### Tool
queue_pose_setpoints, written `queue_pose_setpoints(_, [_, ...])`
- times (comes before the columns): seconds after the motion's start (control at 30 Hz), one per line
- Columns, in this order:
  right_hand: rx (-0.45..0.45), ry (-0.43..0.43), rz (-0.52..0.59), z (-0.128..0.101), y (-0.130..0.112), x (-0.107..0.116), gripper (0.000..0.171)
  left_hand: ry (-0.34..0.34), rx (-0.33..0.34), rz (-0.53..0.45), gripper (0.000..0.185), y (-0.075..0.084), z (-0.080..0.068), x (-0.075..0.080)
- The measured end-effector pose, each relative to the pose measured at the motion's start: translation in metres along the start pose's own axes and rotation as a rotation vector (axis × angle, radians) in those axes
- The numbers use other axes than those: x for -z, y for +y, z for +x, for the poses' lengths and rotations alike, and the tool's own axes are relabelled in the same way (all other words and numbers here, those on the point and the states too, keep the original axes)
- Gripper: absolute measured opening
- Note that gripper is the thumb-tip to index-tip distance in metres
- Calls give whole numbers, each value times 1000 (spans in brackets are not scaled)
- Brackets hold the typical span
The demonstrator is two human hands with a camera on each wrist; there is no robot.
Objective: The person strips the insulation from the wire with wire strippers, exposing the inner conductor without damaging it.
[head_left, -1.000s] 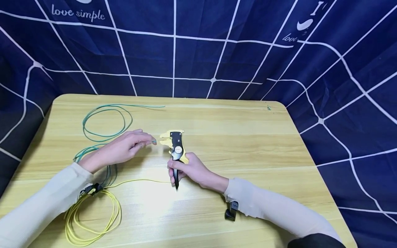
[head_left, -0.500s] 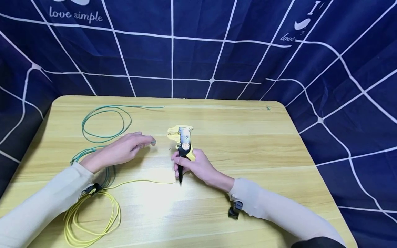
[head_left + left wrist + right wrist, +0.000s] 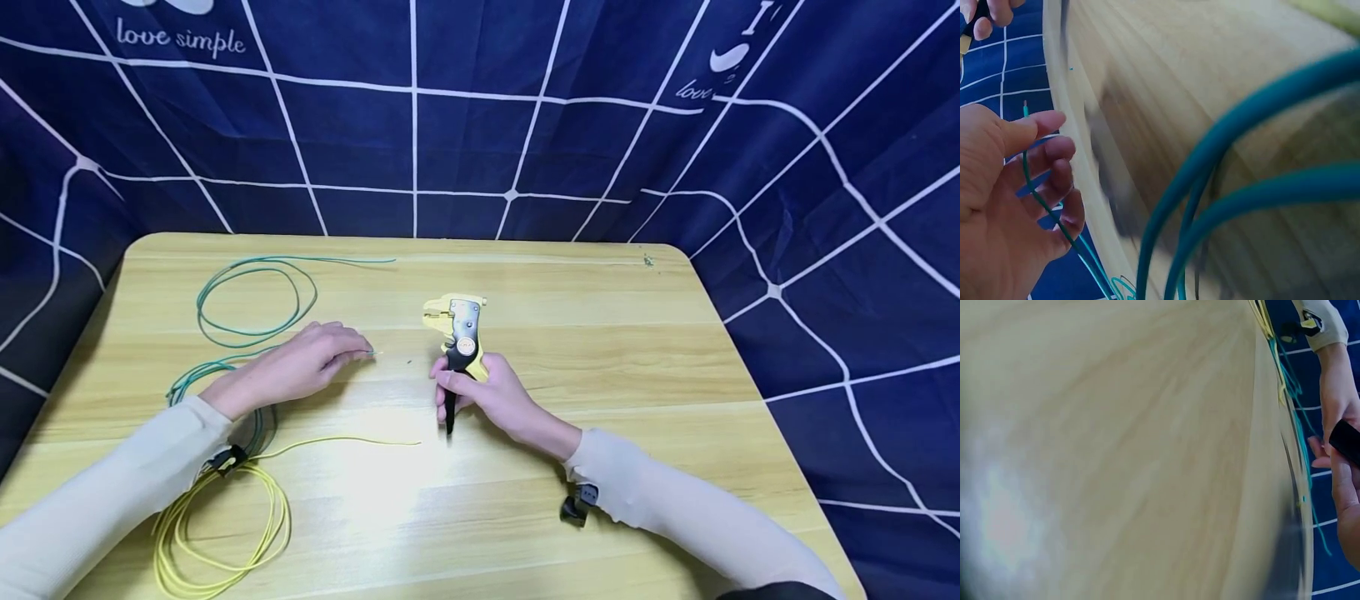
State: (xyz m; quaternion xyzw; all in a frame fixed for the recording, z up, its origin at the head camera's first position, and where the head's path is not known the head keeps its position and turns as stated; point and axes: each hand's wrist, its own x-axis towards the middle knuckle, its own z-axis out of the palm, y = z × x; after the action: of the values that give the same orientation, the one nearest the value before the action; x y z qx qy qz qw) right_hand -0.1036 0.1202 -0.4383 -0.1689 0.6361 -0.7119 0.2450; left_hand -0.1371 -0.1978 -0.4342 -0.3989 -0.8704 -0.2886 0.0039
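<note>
Pinching a thin green plastic-coated wire (image 3: 1025, 165) just below its bare tip, the left hand (image 3: 307, 364) is left of a yellow-and-black wire stripper (image 3: 466, 323), apart from it. The right hand (image 3: 498, 397) has its fingers curled round the stripper's handles. Left of the stripper and nearer the person, a coiled yellow wire (image 3: 185, 587) lies on the pale wooden table (image 3: 600, 350).

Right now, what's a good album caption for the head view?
The left hand pinches a green wire while the right hand grips a yellow-and-black hand tool.
</note>
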Motion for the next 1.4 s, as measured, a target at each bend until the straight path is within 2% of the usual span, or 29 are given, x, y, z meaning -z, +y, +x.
queue_pose_setpoints(0.1, [6,6,0,-1,0,3,32,31,-11,36,13,0,2,-1])
queue_pose_setpoints(0.2, [10,9,3,-2,0,7,37,29,-17,52,12,-1,3,-2])
queue_pose_setpoints(0.5, [25,28,5,-3,-2,13,29,-50,25,27,23,0,2,-3])
queue_pose_setpoints(0.7, [30,43,19,-3,-3,16,26,-73,27,46,18,1,3,-2])
queue_pose_setpoints(1.0, [43,57,67,-5,-4,21,17,-150,97,71,14,5,7,3])
queue_pose_setpoints(1.4, [40,60,95,-8,-3,24,20,-125,110,32,14,5,7,17])
